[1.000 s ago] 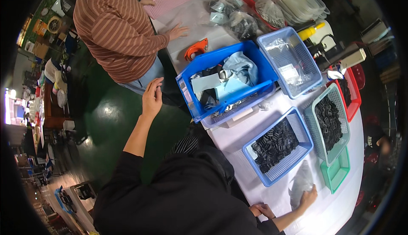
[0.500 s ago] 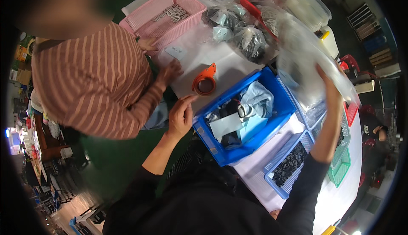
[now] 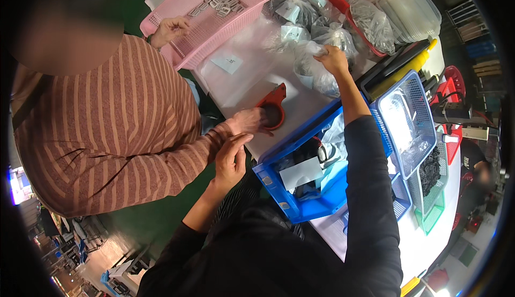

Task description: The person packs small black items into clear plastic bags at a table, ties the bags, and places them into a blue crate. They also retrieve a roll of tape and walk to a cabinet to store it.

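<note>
My right hand (image 3: 335,61) reaches across the blue bin and pinches the top of a clear plastic bag (image 3: 316,71). That bag has a pale label and lies against other filled bags; its contents are hard to make out. Beside the near left corner of the blue bin (image 3: 322,211), my left hand (image 3: 230,163) is raised with its fingers loosely bent and nothing visible in them. Inside the bin are pale blue cloth (image 3: 335,144), a white paper slip (image 3: 301,173) and dark items. A co-worker's hand (image 3: 249,121) is at the orange tape dispenser (image 3: 276,104).
The co-worker in a striped top stands at the left, their other hand (image 3: 169,31) over a pink basket (image 3: 185,61) of metal buckles. A red tray (image 3: 375,50) and clear containers (image 3: 410,10) stand at the back. Blue (image 3: 426,160) and green baskets (image 3: 432,219) line the right.
My right hand has swung from the right-hand baskets to the bags at the back, bringing clear plastic along. The co-worker's one hand has come to the tape dispenser, the other over the pink basket.
</note>
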### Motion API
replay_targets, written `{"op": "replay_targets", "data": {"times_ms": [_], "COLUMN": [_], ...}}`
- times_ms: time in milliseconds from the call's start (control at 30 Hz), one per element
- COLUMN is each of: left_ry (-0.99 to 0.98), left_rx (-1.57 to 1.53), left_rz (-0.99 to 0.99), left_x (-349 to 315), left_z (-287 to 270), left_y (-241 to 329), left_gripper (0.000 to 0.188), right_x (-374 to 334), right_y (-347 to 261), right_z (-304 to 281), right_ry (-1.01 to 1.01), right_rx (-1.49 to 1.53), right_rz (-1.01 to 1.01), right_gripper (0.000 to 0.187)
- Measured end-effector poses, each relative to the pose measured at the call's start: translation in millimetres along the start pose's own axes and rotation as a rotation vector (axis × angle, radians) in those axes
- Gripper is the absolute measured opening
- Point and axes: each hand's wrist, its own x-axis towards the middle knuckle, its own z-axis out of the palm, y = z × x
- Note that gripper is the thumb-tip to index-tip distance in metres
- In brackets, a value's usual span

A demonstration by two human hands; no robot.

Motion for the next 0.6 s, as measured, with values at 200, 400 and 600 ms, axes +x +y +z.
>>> {"op": "replay_targets", "data": {"times_ms": [200,400,600], "left_ry": [-0.036,0.013,0.078], "left_rx": [-0.048,-0.054,-0.084], "left_rz": [-0.024,-0.017,0.056], "left_x": [-2,-6,13], "left_z": [12,15,7], "left_y": [1,5,10], "left_gripper": [0.032,0.036,0.037], "right_x": [-3,-66,-15], "right_y": [6,-95,-91], "right_z": [-12,-23,64], "right_ry": [-0.210,0.078,-0.592], "right_rx": [-0.259,0.084,0.772], "right_rz": [0.074,-0.079,0.408], "right_gripper": [0.066,0.038,0.045]}}
